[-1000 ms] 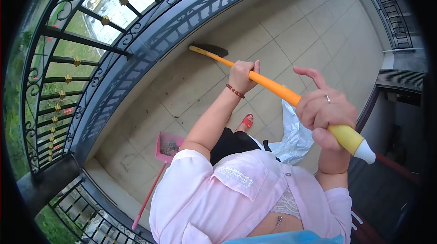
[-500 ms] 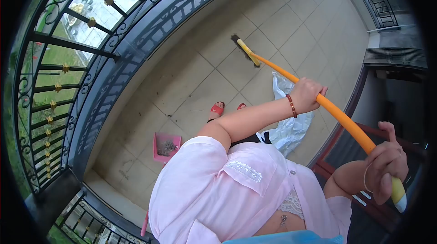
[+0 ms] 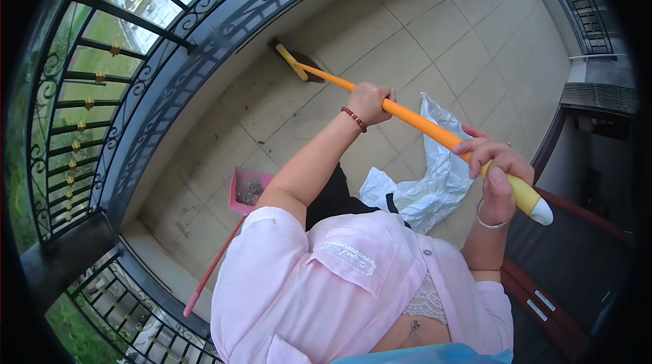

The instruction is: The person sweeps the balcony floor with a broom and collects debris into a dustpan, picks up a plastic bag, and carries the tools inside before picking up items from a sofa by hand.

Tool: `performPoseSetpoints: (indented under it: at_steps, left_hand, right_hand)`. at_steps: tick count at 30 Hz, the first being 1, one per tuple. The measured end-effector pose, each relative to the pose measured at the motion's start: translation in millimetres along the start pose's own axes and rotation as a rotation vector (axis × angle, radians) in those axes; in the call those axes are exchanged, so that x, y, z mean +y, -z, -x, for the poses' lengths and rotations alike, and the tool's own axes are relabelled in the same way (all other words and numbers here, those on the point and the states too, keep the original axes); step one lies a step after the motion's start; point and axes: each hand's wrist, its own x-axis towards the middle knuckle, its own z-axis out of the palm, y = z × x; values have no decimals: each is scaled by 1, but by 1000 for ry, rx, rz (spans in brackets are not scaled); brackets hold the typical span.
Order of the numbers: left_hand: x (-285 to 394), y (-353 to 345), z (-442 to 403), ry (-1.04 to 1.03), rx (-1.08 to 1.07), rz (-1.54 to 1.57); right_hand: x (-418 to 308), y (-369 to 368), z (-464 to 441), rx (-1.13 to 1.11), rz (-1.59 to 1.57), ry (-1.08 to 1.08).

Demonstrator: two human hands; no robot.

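Observation:
A broom with an orange handle [image 3: 424, 126] slants across the view, its yellow head [image 3: 292, 62] and dark bristles resting on the floor near the balcony wall. My left hand [image 3: 370, 103], wearing a beaded bracelet, is wrapped round the middle of the handle. Close to the yellow and white end cap, my right hand [image 3: 501, 168] grips the upper handle, a bangle on its wrist. A pink dustpan [image 3: 236, 202] holding grey debris [image 3: 250, 192] stands on the tiles left of my left arm; its long pink handle [image 3: 214, 265] leans towards me.
A crumpled white plastic sheet [image 3: 435, 187] lies on the tiled floor [image 3: 475, 82], right of my legs. Dark specks of dirt are scattered by the low wall. A black metal railing [image 3: 95, 102] curves along the left. A dark doorway [image 3: 594, 153] is at the right.
The broom head has moved left, towards the balcony wall. Both hands have shifted left with the handle, and the right hand has also risen. More of the dustpan's handle shows.

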Motion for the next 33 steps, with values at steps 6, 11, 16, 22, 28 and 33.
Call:
performPoseSetpoints:
  at_steps: [6, 11, 16, 22, 28, 33]
  left_hand:
    - [62, 25, 89, -109, 258, -72]
    - [99, 52, 75, -150, 426, 8]
    - [-19, 61, 107, 52, 403, 97]
    - [-82, 160, 227, 163, 510, -3]
    - [-69, 237, 332, 73, 627, -64]
    - [-55, 255, 381, 119, 704, -31]
  right_hand:
    - [-48, 11, 79, -64, -140, 152]
    - [-132, -24, 58, -455, 71, 381]
    - [-52, -146, 67, -572, 351, 435]
    - [-75, -272, 79, -707, 248, 425]
    - [-134, -340, 120, -777, 13, 379]
    - [-172, -359, 160, -856, -46, 244]
